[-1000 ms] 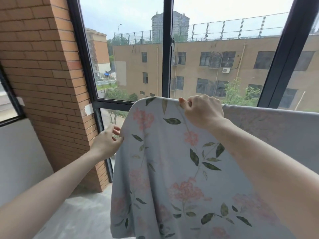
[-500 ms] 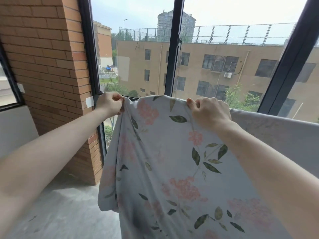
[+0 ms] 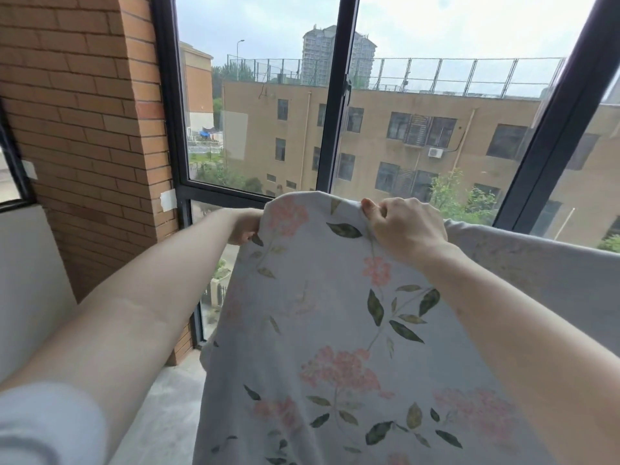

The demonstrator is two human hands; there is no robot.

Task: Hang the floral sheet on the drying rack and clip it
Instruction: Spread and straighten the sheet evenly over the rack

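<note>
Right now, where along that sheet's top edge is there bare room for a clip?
Free: the short stretch of floral sheet edge between the left hand and right hand, and the plain edge right of the right hand. Crowded: the left corner, gripped by the left hand.

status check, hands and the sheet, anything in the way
Left hand grips floral sheet at its left top edge. Right hand pinches the top fold. Sheet draped, hanging; no clips seen. Nothing in the way.

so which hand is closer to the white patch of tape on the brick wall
Left. The left hand grips the sheet's left edge, right of the tape; the right hand holds the top edge farther right.
</note>
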